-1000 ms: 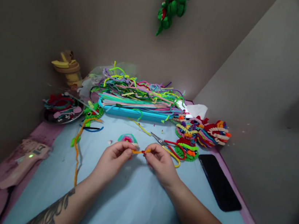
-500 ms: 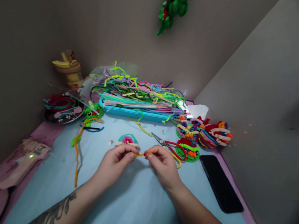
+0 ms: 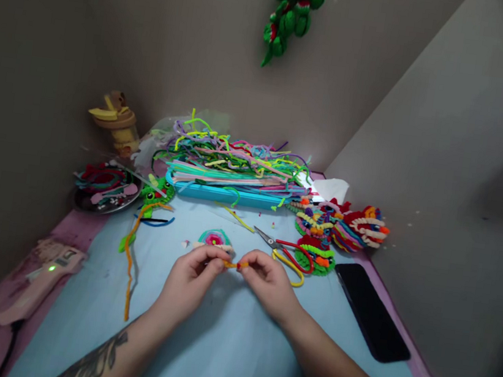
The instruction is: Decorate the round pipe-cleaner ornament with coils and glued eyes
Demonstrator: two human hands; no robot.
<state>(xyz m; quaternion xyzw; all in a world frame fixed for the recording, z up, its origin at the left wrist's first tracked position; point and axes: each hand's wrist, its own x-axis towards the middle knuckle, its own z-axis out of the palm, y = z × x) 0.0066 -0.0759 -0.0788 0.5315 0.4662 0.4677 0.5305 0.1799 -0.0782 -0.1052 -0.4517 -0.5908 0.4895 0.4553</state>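
Both my hands meet over the middle of the light blue table cover [image 3: 221, 345]. My left hand [image 3: 189, 279] and my right hand [image 3: 267, 282] each pinch one end of a short orange pipe cleaner piece [image 3: 236, 265], held between the fingertips. Just behind my fingers lies a small round coil of pink, green and teal pipe cleaner [image 3: 215, 239]. Scissors with red and yellow handles [image 3: 284, 251] lie on the cover right of my right hand. A long orange pipe cleaner [image 3: 131, 259] trails on the cover to the left of my left forearm.
A teal tray heaped with several coloured pipe cleaners [image 3: 230, 170] stands at the back. Finished multicoloured figures [image 3: 339, 225] lie at the right, a black phone [image 3: 372, 312] nearer. At the left are a dish of pieces [image 3: 106, 185], a green figure [image 3: 156, 191] and a glue gun [image 3: 42, 278].
My hands have drawn closer together, so the visible orange stretch between them is shorter. The view has shifted slightly.
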